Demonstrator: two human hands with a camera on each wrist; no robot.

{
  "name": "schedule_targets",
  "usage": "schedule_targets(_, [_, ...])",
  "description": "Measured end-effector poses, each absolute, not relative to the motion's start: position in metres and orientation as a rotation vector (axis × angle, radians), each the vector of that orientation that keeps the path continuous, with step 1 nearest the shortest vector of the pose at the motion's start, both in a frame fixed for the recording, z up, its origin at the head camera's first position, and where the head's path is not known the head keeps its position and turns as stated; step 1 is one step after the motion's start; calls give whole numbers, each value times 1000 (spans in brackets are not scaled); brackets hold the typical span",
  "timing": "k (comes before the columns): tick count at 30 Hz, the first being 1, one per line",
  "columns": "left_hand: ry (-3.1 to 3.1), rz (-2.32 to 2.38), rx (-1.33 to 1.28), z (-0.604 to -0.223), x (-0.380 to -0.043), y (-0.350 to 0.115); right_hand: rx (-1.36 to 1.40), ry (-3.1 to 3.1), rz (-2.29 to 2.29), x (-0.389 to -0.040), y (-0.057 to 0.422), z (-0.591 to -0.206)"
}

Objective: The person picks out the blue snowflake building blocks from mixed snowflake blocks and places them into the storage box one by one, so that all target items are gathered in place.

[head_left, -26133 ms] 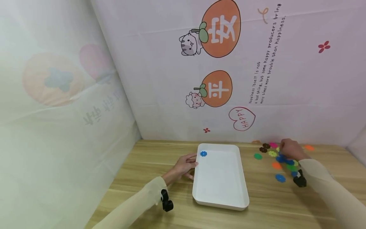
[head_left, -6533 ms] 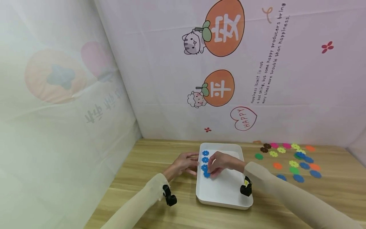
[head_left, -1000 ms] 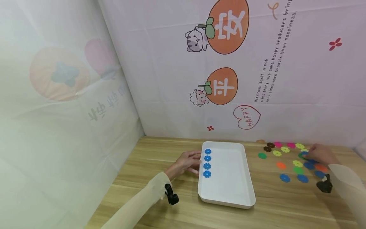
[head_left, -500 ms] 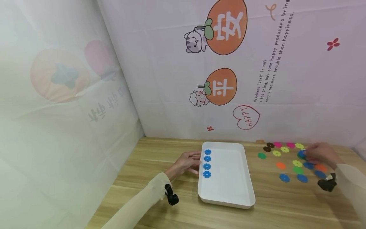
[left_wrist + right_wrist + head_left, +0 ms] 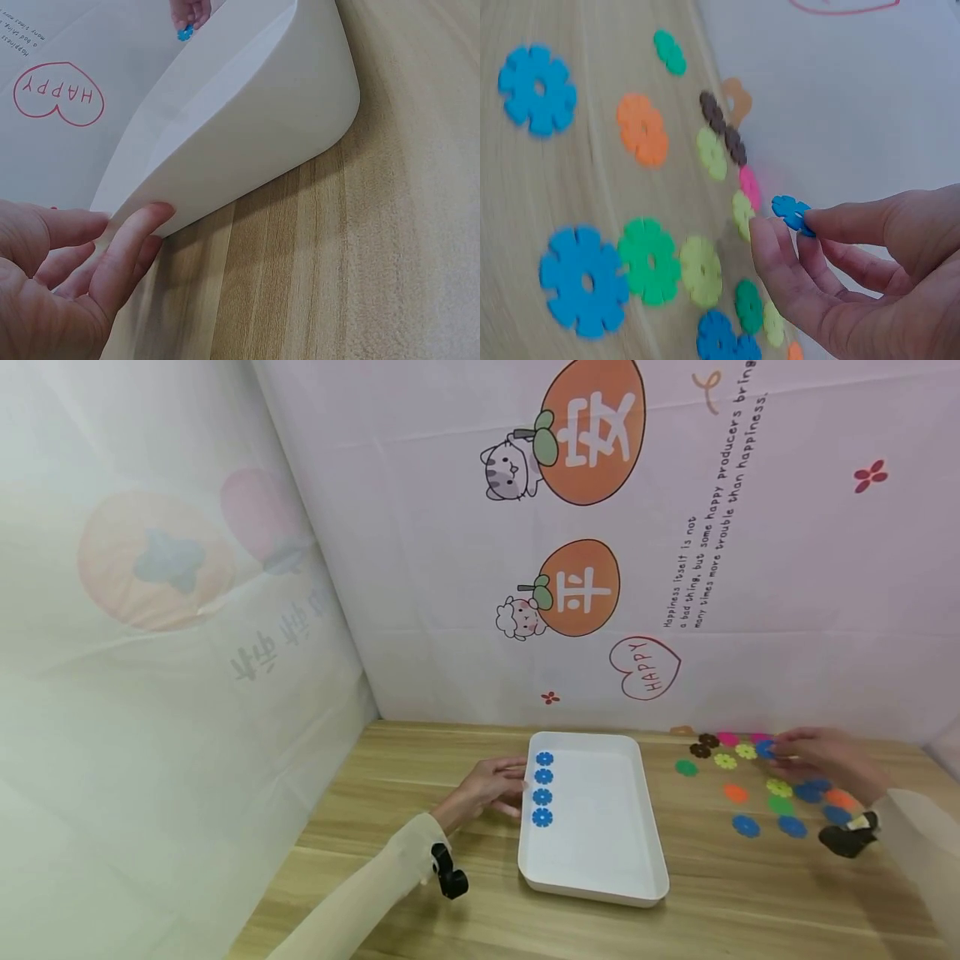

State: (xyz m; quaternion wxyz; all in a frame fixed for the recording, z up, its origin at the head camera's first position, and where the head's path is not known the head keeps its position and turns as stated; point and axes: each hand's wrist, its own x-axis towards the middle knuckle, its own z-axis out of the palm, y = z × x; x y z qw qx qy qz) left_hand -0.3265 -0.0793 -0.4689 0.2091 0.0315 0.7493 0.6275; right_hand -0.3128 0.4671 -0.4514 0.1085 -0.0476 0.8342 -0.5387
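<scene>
A white tray lies on the wooden table, with several blue flower-shaped discs in a column along its left side. At that left wall is my left hand, holding the tray lightly by the rim, with digits on the rim and against the outer wall. My right hand is raised over the loose pieces at the far right. Between thumb and fingers it pinches one blue flower-shaped disc, also visible in the left wrist view as a small blue disc.
Right of the tray are scattered flower-shaped discs: green, orange, dark brown, yellow, pink and more blue ones. A printed white cloth wall rises behind the table; another cloth stands left.
Over the longer span, the column in the tray grew from one blue disc to several. In the last second, my right hand picked up a blue disc and moved slightly left. The left hand stayed put.
</scene>
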Motion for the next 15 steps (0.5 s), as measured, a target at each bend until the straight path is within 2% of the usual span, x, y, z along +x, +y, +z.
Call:
schedule_targets(11, [2084, 1750, 80, -471, -326, -81, -207, 2422, -1513, -312, 441, -436])
schedule_targets(15, [2101, 1743, 78, -471, -326, -81, -155, 2334, -1592, -316, 428, -431])
